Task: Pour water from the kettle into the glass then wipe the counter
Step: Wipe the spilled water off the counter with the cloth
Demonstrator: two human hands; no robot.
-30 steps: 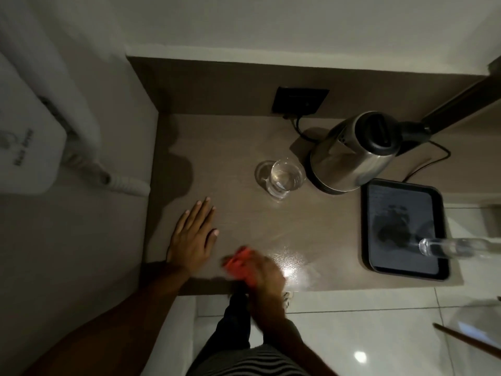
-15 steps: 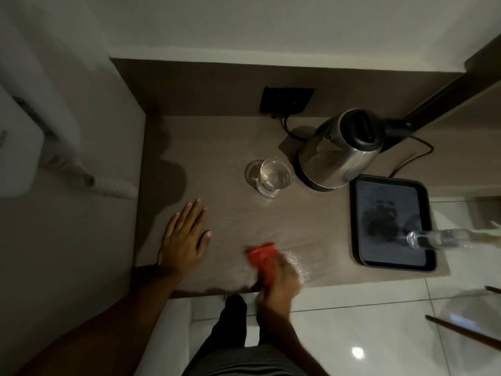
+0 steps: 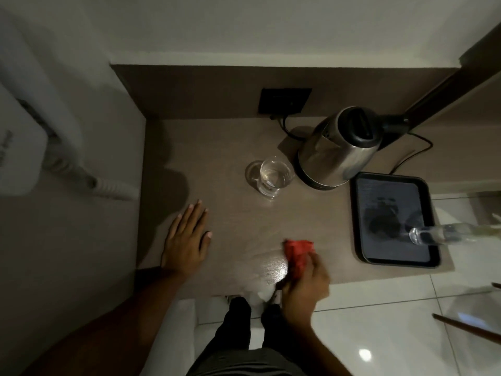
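Glass [image 3: 276, 177] holds clear water beside steel kettle [image 3: 337, 150]; bottle [image 3: 444, 234] on black tray [image 3: 360, 213]. Right hand [image 3: 305, 282] grips red cloth [image 3: 298, 252] on counter [image 3: 230, 147]; left hand [image 3: 187, 240] flat, fingers spread. No legible writing.

Left hand [image 3: 187, 241] flat, fingers spread, right hand [image 3: 305, 283] curled closed, forearms extended

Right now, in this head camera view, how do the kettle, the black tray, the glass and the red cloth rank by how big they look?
1. black tray and kettle: about alike, so I won't rank them.
2. glass.
3. red cloth, smallest, though the right hand hides part of it.
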